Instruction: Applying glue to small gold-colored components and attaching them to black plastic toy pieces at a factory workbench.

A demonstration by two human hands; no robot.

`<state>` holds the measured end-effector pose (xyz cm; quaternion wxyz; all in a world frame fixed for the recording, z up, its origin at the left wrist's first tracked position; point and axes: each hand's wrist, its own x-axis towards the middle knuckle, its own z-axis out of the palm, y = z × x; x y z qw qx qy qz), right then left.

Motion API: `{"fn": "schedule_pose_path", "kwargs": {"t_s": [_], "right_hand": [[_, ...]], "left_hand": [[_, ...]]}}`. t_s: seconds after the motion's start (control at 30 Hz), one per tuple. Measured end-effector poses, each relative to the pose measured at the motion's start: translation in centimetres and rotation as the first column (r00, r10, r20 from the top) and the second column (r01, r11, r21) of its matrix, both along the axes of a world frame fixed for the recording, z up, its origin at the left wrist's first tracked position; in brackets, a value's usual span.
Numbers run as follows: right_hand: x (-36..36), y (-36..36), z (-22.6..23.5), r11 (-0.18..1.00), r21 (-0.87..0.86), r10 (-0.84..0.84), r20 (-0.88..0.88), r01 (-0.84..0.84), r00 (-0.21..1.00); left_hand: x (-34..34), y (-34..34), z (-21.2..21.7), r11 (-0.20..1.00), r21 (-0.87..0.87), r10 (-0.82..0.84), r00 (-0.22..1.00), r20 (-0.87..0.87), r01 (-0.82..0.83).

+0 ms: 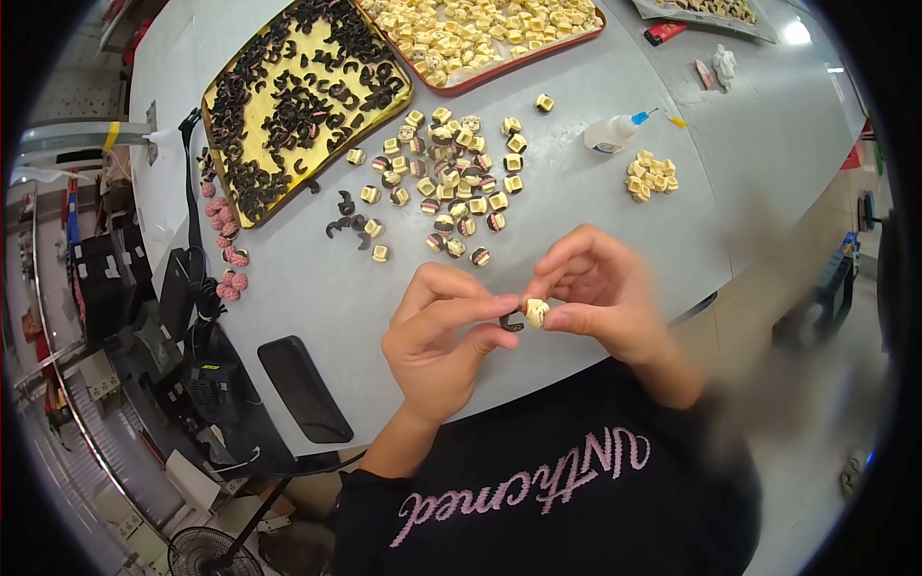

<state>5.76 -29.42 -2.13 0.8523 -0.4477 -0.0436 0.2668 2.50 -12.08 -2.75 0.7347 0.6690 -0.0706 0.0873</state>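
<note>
Above the near edge of the grey table my two hands come together. Pinched between the fingers of my left hand is a small black curved piece. My right hand grips a small cream-coloured piece between thumb and fingers, right beside the black one; whether the two touch I cannot tell. Beyond my hands lie many small cream-and-black assembled pieces, some with pink bands. A few loose black curved pieces rest left of them. A pile of plain cream pieces sits to the right.
A yellow-lined tray of black curved pieces stands far left, beside a red-rimmed tray of cream pieces. A needle-tipped bottle with a blue cap stands at right. Pink beaded balls and a black phone lie along the left side.
</note>
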Motion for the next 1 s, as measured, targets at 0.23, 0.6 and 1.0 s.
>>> {"fn": "schedule_pose_path", "kwargs": {"t_s": [0.23, 0.6, 1.0], "right_hand": [[0.01, -0.02, -0.45, 0.996, 0.052, 0.077, -0.127, -0.071, 0.989], [-0.07, 0.50, -0.18, 0.982, 0.158, 0.108, -0.036, -0.101, 0.994], [0.06, 0.19, -0.32, 0.987, 0.122, 0.090, 0.079, -0.099, 0.993]], "left_hand": [[-0.02, -0.11, -0.24, 0.999, 0.046, -0.011, 1.000, 0.021, 0.010], [0.32, 0.04, -0.25, 0.925, 0.343, 0.067, 0.959, 0.275, -0.163], [0.06, 0.36, 0.10, 0.954, 0.243, 0.106, 0.956, 0.275, -0.176]]}}
